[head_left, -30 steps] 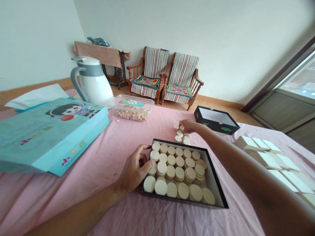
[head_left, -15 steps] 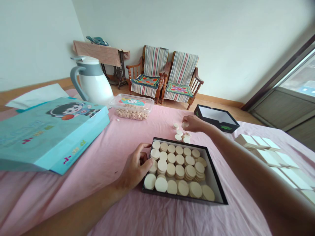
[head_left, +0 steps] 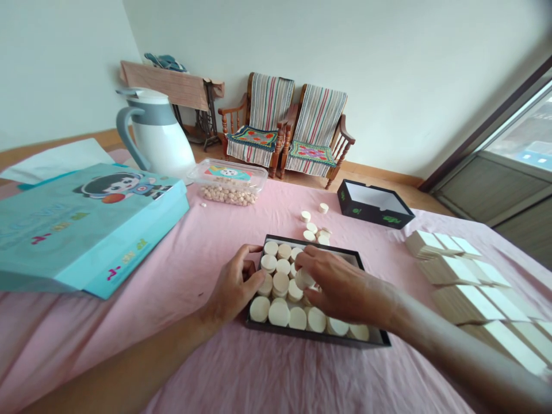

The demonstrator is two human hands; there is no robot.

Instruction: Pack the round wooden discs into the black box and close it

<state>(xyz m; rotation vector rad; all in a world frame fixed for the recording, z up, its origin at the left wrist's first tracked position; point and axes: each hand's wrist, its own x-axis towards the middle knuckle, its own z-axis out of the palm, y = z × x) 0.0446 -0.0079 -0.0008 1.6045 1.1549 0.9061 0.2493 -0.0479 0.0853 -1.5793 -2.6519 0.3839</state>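
Black tray, one, open on the pink cloth before me: pale discs already stand in it in four rows, six stacks in the nearest, the others partly covered by my right hand, which pinches a disc or more, number unclear. My left hand, half open, rests thumb and forefinger against the tray's left edge. Still outside, beyond the far rim: two separate pieces and one heap, uncountable; also one black box, one clear tub, one jug.
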